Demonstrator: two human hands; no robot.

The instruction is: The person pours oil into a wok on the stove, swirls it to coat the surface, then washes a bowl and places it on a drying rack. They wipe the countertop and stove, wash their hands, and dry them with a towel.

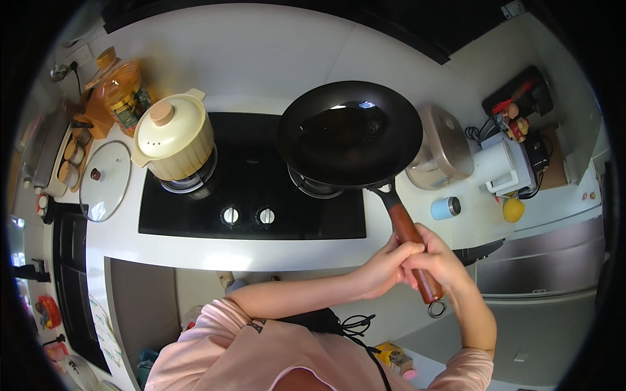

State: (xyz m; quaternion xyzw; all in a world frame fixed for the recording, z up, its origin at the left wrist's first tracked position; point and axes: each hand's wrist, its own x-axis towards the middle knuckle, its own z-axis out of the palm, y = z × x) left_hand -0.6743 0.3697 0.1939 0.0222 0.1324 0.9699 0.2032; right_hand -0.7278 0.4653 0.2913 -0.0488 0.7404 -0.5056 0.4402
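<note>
A black wok [349,133] is sitting over the right burner [316,189] of the black stove [251,173], its hollow facing the camera; whether its base is resting on the grate or hanging just above it, I cannot tell. Its brown handle [405,225] is slanting down and rightward, bringing the grip within the person's reach. The left hand [383,268] and right hand [442,262] are wrapping around that handle, with fingers closing snugly on the wood and leaving the ringed end free. The 2 hands are probably sharing the weight (a pan this broad would likely be twisting in 1 fist). Farther left, a cream pot [177,144] is standing lidded on the other burner, its position leaving the wok room. A glass lid [107,186] is resting on the counter beyond it, while a blue cup [445,208] is sitting right of the stove, seemingly clear of the heat.
</note>
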